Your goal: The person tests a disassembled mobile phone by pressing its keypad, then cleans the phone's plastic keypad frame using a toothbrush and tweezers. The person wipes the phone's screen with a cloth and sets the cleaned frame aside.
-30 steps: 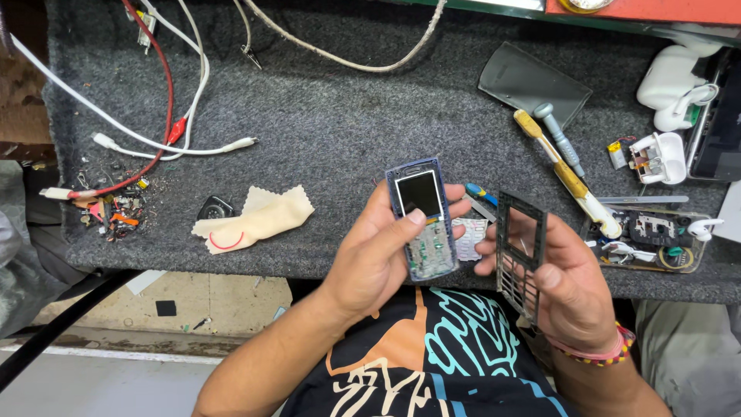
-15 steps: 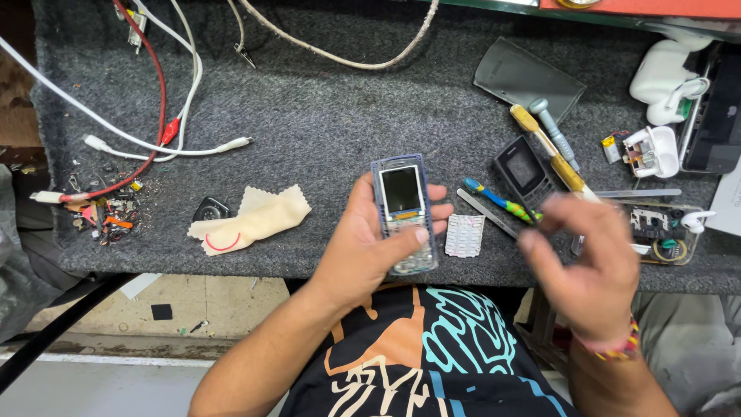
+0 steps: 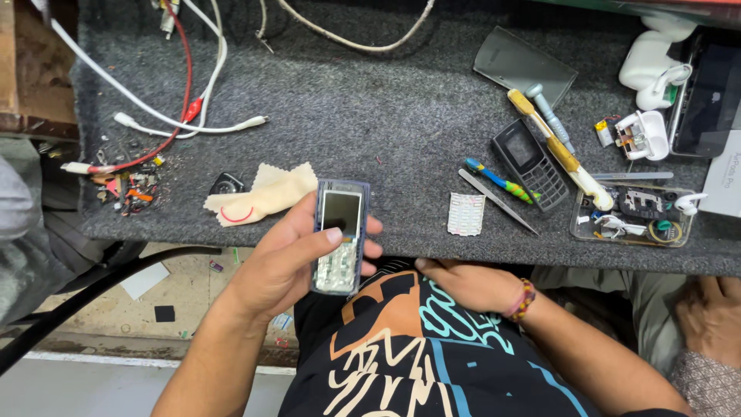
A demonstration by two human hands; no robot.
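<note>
My left hand grips a small bar-style mobile phone with its front cover off, screen and bare keypad board facing up, held at the near edge of the grey felt workbench. My right hand rests low against my stomach, under the bench edge, fingers curled with nothing visible in them. The phone's black front cover lies on the bench to the right, next to a loose white keypad mat.
A beige cloth lies left of the phone. Tweezers, a blue-green brush and a yellow-handled screwdriver sit at right, beside a clear parts tray. White and red cables run at back left. Another person's hand is at far right.
My right hand put the black front cover down on the bench and dropped to my lap. My left hand with the phone shifted slightly left and nearer.
</note>
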